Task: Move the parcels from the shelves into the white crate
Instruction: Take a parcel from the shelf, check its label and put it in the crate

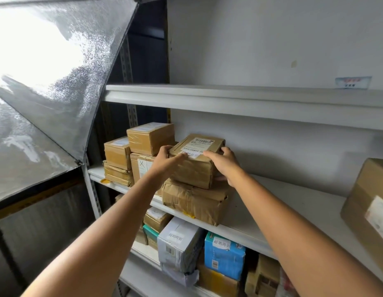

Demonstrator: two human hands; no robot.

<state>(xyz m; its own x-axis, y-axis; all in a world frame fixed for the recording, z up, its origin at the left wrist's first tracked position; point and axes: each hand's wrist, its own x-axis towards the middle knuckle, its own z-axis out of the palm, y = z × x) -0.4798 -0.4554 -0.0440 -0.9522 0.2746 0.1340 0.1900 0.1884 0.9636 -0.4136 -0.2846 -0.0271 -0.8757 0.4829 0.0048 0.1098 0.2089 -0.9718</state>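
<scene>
Left hand (167, 157) and right hand (223, 162) gripped top box (197, 159) by its sides — pick-up step; larger box (195, 200) directly beneath; next — lift clear, find crate.

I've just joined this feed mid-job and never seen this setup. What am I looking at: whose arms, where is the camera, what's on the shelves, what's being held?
There is no machine here: these are a person's two bare arms, and the one picture comes from a camera worn on their head, looking forward and down. The left hand and right hand grip a brown labelled parcel by its sides, fingers curled over its top edge. It lies on a crumpled parcel on the middle shelf. More brown parcels are stacked to the left, a large carton stands at the far right, and a white box and blue box sit on the shelf below. The white crate is not in view.
</scene>
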